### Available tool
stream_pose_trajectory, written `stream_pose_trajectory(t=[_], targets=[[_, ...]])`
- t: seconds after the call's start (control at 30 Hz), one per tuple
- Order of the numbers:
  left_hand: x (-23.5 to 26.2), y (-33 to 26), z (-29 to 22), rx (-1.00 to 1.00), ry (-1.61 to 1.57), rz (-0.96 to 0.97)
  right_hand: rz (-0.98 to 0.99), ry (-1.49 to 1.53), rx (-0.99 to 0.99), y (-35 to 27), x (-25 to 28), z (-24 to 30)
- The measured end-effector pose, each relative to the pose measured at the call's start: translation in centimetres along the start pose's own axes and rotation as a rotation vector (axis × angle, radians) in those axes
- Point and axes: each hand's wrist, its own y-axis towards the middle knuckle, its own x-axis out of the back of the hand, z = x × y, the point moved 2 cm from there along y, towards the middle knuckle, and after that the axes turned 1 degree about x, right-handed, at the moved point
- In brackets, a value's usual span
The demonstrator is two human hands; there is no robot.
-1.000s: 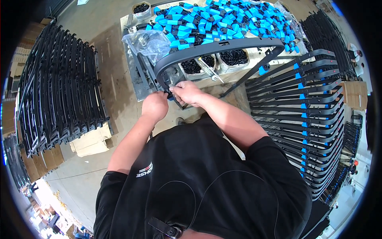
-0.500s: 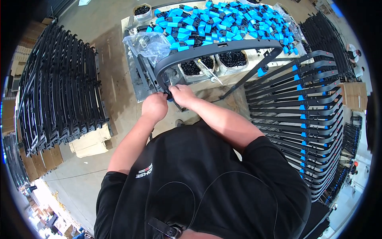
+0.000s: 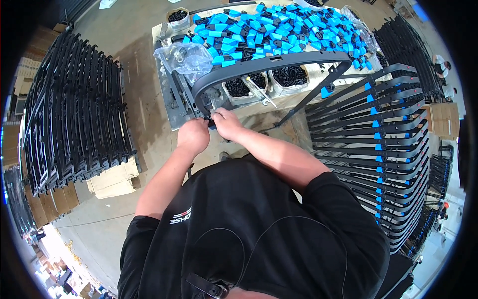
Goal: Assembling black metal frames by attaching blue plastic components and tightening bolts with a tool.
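Note:
A black curved metal frame arches in front of me at the edge of the worktable, a blue-and-black foot piece on its right leg. My left hand is closed at the lower end of the frame's left leg, fingertips on a small dark part mostly hidden by the fingers. Right beside it, my right hand is closed around the same leg end, thumb and fingers against it. A sliver of dark blue shows between the hands.
Blue-and-black plastic pieces are heaped on the worktable. Boxes of black fasteners, a wrench and a clear plastic bag lie nearer. Stacked black frames stand left and right.
My right hand has shifted slightly down and left, closer to my left hand. The frame's arch has moved slightly left; the left hand stays in place.

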Motion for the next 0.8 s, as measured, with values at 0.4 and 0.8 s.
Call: stream_pose_trajectory(t=[0.4,0.8], targets=[[-0.2,-0.3,0.1,0.068,-0.057,-0.024,-0.292,-0.462,0.125,2.1,5.3,3.8],[-2.4,-0.6,1.7,-0.007,-0.164,-0.188,-0.217,-0.870,0.099,3.2,12.7,0.6]])
